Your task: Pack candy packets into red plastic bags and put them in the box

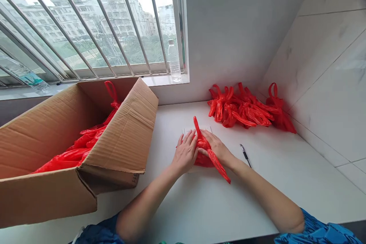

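Observation:
A knotted red plastic bag lies on the white table before me, its two handle ends sticking out, one upward and one toward my right arm. My left hand rests on the bag's left side with fingers stretched out and spread. On the right, my right hand curves round the bag beside the knot, thumb near it; its fingers are partly hidden. Under the bag and hands, part of a white paper shows. To the right of my right hand lies a black pen.
At left stands an open cardboard box with red plastic bags inside. More knotted red bags are piled against the back wall. A clear bottle stands on the windowsill; another bottle lies behind the box.

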A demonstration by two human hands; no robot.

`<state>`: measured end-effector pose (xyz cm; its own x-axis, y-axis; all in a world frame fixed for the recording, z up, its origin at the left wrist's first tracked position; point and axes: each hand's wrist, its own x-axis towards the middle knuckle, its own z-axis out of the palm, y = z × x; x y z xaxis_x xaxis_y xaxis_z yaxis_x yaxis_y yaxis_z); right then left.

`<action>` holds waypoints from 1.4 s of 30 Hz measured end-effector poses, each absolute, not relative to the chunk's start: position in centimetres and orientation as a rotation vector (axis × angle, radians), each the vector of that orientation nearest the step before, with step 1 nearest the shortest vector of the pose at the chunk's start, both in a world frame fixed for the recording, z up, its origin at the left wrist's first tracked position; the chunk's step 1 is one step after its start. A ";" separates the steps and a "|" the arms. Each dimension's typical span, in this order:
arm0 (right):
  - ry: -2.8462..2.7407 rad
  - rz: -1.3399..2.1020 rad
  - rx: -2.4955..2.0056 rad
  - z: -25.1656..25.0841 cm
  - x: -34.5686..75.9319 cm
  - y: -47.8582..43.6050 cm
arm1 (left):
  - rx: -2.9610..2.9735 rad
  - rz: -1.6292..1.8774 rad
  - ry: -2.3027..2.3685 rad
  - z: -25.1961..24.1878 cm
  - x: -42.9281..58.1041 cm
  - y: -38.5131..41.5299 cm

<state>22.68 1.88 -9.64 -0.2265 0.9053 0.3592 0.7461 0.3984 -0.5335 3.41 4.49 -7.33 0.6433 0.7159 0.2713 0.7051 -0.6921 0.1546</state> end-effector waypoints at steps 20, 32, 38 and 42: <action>-2.161 0.387 -1.505 -12.1 22.4 2.2 | 2.860 0.409 1.201 -11.8 2.9 5.1; -2.138 0.373 -1.417 -11.7 22.5 1.9 | 2.701 0.496 1.148 -11.7 2.8 4.9; -2.144 0.384 -1.284 -7.1 23.8 -0.7 | 2.374 0.706 1.027 -6.8 1.7 2.0; -2.089 0.514 -1.163 -3.5 23.3 -3.4 | 2.379 0.672 0.947 -1.2 0.7 -1.8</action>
<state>23.33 -3.42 -3.49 -0.3677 0.8527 0.3712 0.5828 0.5223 -0.6226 0.71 -1.77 -1.18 0.6384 0.7247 0.2592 0.4838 -0.6397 0.5973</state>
